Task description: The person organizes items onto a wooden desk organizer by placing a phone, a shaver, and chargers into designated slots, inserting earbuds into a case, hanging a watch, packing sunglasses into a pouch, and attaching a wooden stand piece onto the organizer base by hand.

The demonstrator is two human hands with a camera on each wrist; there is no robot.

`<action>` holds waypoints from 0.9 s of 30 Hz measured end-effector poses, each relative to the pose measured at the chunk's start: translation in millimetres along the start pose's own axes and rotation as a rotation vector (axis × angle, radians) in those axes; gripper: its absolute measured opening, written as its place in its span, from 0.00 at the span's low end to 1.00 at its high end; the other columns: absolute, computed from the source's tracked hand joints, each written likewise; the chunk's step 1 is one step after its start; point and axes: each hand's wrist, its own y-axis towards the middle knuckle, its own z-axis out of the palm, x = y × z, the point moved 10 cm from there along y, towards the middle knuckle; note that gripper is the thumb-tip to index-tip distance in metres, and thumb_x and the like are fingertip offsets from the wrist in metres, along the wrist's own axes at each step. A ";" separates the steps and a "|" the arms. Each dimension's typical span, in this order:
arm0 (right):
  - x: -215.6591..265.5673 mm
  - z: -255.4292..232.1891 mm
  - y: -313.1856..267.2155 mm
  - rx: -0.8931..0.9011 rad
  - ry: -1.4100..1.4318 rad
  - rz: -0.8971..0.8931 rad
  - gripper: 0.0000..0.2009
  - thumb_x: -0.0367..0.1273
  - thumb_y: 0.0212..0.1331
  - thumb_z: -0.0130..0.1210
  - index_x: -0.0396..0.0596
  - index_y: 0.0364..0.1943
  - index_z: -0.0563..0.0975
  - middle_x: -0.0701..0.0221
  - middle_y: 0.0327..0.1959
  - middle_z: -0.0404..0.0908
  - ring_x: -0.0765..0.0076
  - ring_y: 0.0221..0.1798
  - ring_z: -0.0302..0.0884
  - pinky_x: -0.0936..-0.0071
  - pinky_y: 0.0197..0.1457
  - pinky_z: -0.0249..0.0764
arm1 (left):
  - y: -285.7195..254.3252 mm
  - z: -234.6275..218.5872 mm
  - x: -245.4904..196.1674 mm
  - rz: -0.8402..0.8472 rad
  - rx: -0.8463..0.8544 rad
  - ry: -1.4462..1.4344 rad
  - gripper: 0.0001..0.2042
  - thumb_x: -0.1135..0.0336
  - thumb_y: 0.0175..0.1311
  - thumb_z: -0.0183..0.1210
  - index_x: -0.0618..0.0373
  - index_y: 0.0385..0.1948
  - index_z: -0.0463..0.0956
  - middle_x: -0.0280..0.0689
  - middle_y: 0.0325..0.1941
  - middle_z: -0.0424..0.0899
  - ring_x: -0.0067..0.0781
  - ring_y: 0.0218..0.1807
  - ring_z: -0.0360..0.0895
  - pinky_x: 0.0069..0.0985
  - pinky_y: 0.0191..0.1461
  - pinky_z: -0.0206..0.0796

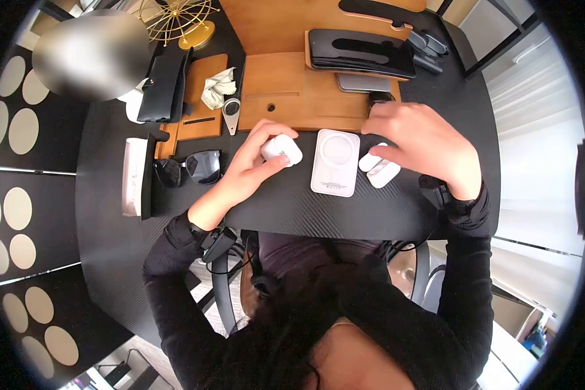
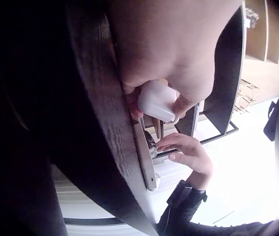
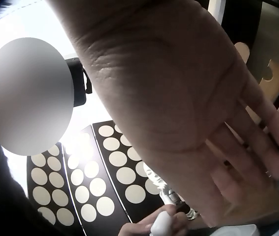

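My left hand (image 1: 244, 166) grips a small white rounded earbud case (image 1: 282, 151) between thumb and fingers, above the black desk. The same case (image 2: 158, 101) shows pale in the left wrist view. To its right lies a white power bank (image 1: 332, 179) with a ring on its face. My right hand (image 1: 422, 140) hovers palm down over a small white two-part case (image 1: 384, 174), fingers loosely extended. Close by its fingertips is a dark round watch-like thing (image 1: 379, 97). In the right wrist view, the fingers of the right hand (image 3: 174, 98) are spread and relaxed.
Left of the hands lie sunglasses (image 1: 198, 168), a narrow white box (image 1: 135, 175), a grey key-fob-like piece (image 1: 231, 116) and a crumpled cloth (image 1: 219, 88). A brown leather desk organizer (image 1: 273, 81) stands behind, with a black case (image 1: 361, 53) on it.
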 end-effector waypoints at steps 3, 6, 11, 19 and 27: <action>3.9 15.3 -14.2 0.072 0.108 -0.026 0.22 0.33 0.43 0.70 0.43 0.46 0.79 0.65 0.41 0.79 0.54 0.45 0.80 0.61 0.47 0.77 | 0.8 0.1 5.5 -0.017 -0.017 -0.052 0.15 0.73 0.65 0.60 0.56 0.53 0.71 0.34 0.49 0.67 0.27 0.56 0.68 0.24 0.62 0.60; 9.9 30.4 -28.4 0.038 0.149 -0.097 0.26 0.29 0.38 0.72 0.43 0.47 0.78 0.65 0.44 0.77 0.53 0.51 0.76 0.60 0.51 0.75 | 1.5 0.2 10.4 -0.052 -0.025 -0.086 0.16 0.74 0.65 0.62 0.58 0.53 0.70 0.33 0.51 0.67 0.27 0.59 0.70 0.25 0.64 0.61; -2.3 34.5 -38.0 -0.066 0.196 -0.099 0.28 0.29 0.33 0.73 0.44 0.47 0.78 0.66 0.43 0.76 0.55 0.51 0.73 0.59 0.53 0.71 | 3.0 5.9 15.1 -0.207 -0.025 -0.311 0.29 0.80 0.57 0.62 0.57 0.63 0.65 0.36 0.51 0.73 0.28 0.54 0.73 0.30 0.56 0.72; -2.0 25.4 -41.2 -0.181 0.324 -0.121 0.26 0.29 0.31 0.74 0.44 0.42 0.78 0.67 0.42 0.75 0.55 0.49 0.73 0.60 0.52 0.72 | 39.2 -11.2 6.4 -0.260 -0.088 -0.204 0.36 0.84 0.53 0.63 0.59 0.69 0.61 0.39 0.60 0.74 0.32 0.57 0.75 0.31 0.62 0.70; -13.3 30.3 -36.8 -0.264 0.443 -0.118 0.15 0.31 0.47 0.69 0.43 0.39 0.78 0.69 0.46 0.77 0.56 0.46 0.80 0.64 0.47 0.78 | 91.4 -18.5 -19.6 0.064 -0.151 0.667 0.32 0.58 0.43 0.77 0.62 0.52 0.77 0.39 0.44 0.77 0.32 0.41 0.77 0.27 0.45 0.72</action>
